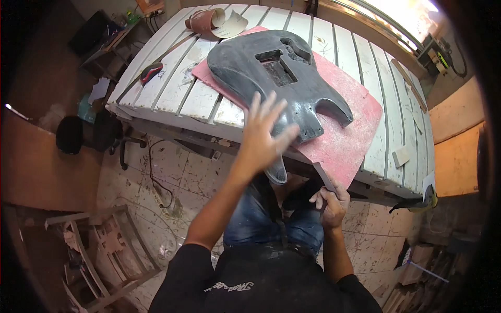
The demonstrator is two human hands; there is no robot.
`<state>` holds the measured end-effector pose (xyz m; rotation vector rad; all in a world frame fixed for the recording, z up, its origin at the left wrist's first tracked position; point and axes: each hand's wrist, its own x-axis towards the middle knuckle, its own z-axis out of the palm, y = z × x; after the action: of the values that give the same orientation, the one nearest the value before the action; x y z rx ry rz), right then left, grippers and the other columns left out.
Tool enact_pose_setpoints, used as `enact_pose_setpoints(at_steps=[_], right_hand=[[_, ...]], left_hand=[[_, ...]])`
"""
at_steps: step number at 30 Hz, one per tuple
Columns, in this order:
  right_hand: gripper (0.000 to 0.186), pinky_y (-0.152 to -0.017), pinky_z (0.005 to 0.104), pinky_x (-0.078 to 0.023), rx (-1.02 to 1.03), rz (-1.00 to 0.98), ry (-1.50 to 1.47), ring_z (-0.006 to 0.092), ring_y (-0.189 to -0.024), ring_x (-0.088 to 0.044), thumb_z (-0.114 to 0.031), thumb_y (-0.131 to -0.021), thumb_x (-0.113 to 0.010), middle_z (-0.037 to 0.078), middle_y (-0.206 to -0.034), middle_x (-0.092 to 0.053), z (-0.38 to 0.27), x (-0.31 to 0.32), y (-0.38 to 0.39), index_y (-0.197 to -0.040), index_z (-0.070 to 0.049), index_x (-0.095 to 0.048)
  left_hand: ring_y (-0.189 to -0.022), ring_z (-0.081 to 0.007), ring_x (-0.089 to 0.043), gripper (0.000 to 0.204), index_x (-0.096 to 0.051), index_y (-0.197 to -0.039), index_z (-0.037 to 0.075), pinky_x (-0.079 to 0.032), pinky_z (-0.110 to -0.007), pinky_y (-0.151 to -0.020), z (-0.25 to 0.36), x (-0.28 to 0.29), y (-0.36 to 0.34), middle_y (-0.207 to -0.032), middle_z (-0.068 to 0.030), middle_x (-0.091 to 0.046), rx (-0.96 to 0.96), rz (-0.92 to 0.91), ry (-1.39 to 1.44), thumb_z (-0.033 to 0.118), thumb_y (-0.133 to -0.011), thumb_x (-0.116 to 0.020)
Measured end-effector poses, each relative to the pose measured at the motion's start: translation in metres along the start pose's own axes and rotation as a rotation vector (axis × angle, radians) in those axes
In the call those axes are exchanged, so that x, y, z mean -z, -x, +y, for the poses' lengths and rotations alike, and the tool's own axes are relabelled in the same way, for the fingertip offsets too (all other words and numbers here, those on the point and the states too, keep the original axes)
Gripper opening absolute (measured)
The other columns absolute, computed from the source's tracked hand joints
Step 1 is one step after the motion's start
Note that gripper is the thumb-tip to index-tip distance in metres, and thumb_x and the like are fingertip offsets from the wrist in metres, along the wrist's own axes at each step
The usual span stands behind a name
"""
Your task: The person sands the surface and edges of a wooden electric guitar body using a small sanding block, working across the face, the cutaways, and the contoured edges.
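A dark grey electric guitar body (235, 60) with cut-out cavities lies on a pink, dust-speckled pad (360, 109). One of its horns points toward me, past the near table edge. My left hand (263, 133) is over the guitar's near left side with fingers spread, slightly blurred; whether it touches the surface I cannot tell. Lower right, just off the table edge, my right hand (334, 203) grips a narrow, flat grey bar like a sanding block (324, 177). Its lower end is hidden by my fingers.
The white slatted table (373, 73) holds a curled roll of sandpaper (205, 22), a red-and-black handled tool (151, 72) and a small pale block (402, 155). A wooden frame (109, 255) stands on the floor at left, with a black chair (70, 134) behind. Wood pieces (417, 266) are stacked lower right.
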<state>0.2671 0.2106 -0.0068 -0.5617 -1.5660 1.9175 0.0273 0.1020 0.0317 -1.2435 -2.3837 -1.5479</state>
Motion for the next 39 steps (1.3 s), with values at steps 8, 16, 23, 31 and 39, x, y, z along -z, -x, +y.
enact_pose_setpoints(at_steps=[8, 16, 23, 31, 39], right_hand=[[0.049, -0.052, 0.0253, -0.043, 0.084, 0.22, 0.069, 0.0092, -0.052, -0.049, 0.004, -0.093, -0.051, 0.003, -0.072, -0.059, -0.006, 0.006, -0.007, -0.141, 0.012, -0.062], [0.051, -0.052, 0.025, -0.048, 0.124, 0.269, -0.046, 0.0048, -0.048, -0.04, 0.004, -0.093, -0.05, 0.003, -0.071, -0.059, -0.028, 0.02, -0.001, -0.142, 0.014, -0.058], [0.054, -0.052, 0.025, -0.048, 0.076, 0.29, -0.098, 0.0041, -0.048, -0.037, 0.004, -0.093, -0.048, 0.004, -0.073, -0.062, -0.028, 0.026, 0.003, -0.145, 0.014, -0.056], [0.06, -0.053, 0.0215, -0.045, 0.082, 0.377, -0.08, 0.0048, -0.054, -0.045, 0.005, -0.093, -0.047, 0.017, -0.116, -0.073, -0.035, 0.044, -0.008, -0.152, 0.014, -0.049], [0.061, -0.055, 0.0177, -0.048, 0.182, 0.338, 0.205, 0.0014, -0.067, -0.056, 0.005, -0.097, -0.048, 0.016, -0.157, -0.059, -0.046, 0.057, -0.037, -0.158, 0.006, -0.049]], left_hand=[[-0.138, -0.0303, -0.062, 0.051, -0.073, -0.131, 0.008, -0.045, -0.056, -0.118, 0.071, -0.048, 0.124, -0.146, -0.0166, -0.066, -0.456, -0.175, 0.137, 0.023, -0.084, -0.082], [-0.141, -0.0302, -0.059, 0.059, -0.073, -0.125, 0.019, -0.048, -0.055, -0.113, 0.002, 0.015, 0.084, -0.143, -0.0073, -0.068, -0.482, 0.157, -0.151, 0.042, -0.075, -0.093], [-0.15, -0.0397, -0.049, 0.073, -0.07, -0.132, 0.022, -0.028, -0.064, -0.125, -0.016, -0.009, 0.056, -0.149, -0.0073, -0.064, -0.574, -0.035, -0.065, 0.054, -0.071, -0.094], [-0.156, -0.0377, -0.037, 0.08, -0.054, -0.155, 0.017, -0.025, -0.063, -0.128, 0.065, -0.123, 0.047, -0.163, -0.0168, -0.046, -0.507, -0.136, -0.135, 0.054, -0.088, -0.079], [-0.155, -0.0347, -0.039, 0.097, -0.054, -0.156, 0.022, -0.028, -0.059, -0.127, 0.042, -0.08, -0.014, -0.162, -0.0113, -0.049, -0.459, -0.22, -0.36, 0.05, -0.071, -0.09]])
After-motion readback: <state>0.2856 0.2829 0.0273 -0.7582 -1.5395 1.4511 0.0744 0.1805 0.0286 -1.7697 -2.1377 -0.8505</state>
